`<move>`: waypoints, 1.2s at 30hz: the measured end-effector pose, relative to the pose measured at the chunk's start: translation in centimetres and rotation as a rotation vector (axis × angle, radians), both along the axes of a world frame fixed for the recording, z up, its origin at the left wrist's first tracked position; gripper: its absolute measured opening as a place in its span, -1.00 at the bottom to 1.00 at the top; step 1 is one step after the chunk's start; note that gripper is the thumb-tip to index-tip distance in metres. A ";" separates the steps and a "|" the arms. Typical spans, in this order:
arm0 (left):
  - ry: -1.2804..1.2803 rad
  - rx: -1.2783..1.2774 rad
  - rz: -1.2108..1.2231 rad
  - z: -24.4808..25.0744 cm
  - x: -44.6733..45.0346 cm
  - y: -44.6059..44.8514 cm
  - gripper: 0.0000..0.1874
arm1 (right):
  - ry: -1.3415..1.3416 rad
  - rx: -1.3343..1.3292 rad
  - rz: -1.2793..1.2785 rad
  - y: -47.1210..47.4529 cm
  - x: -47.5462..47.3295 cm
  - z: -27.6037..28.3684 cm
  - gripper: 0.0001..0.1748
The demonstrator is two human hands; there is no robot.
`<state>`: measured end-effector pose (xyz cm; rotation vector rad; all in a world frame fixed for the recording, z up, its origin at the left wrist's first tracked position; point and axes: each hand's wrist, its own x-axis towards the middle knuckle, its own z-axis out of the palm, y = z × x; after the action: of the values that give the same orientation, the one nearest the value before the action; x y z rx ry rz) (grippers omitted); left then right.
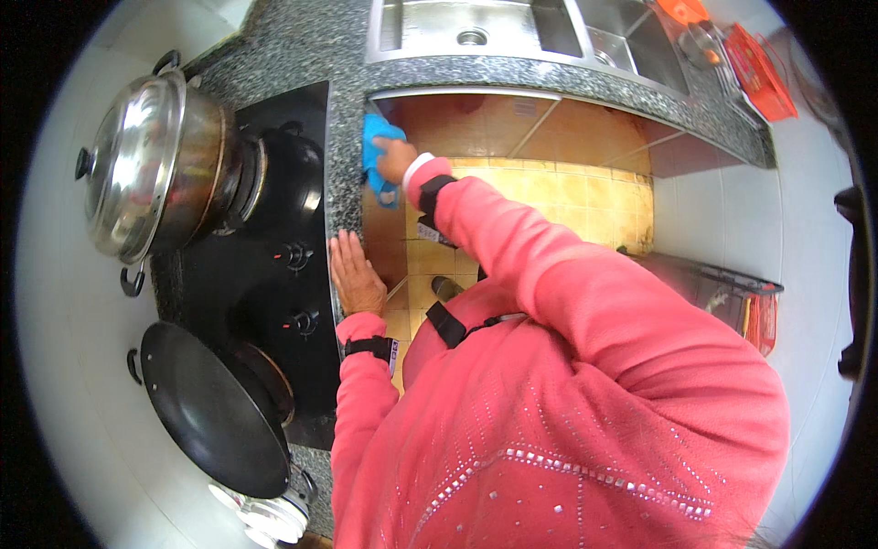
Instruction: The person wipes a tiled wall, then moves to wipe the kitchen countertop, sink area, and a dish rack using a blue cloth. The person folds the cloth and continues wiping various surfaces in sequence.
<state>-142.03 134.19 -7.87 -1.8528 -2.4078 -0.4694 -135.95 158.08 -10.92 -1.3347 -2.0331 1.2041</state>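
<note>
A blue cloth (379,147) is in my right hand (396,159), pressed against the cabinet front just below the granite counter's edge, near the inner corner by the sink. My left hand (358,274) lies palm down with its fingers spread on the granite counter edge (345,158), beside the black gas hob (274,274), and holds nothing. The two hands are apart, the left one nearer my body. Part of the cloth hangs below my right fingers.
A large lidded steel pot (158,165) stands on the hob's far burner, a black wok (212,412) on the near one. A steel sink (473,20) is set in the counter ahead. Red basket (758,72) at the right; wire rack (713,271) behind my right arm.
</note>
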 end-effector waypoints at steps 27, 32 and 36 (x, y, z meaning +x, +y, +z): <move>-0.103 -0.021 0.026 3.5 1.5 13.4 -0.44 | 0.481 -0.467 -0.384 10.4 6.4 -7.1 -0.68; -0.159 0.017 -0.200 4.2 4.9 20.5 -0.43 | 0.915 -0.668 -0.567 13.2 20.1 -7.9 -0.68; -0.145 0.014 -0.468 4.4 9.4 26.5 -0.42 | 0.970 -0.576 -0.841 16.3 32.8 -7.9 -0.64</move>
<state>-132.59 160.68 -3.43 -2.4564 -2.0226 -0.6664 -103.16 174.35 -18.79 -1.2242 -0.3892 1.5682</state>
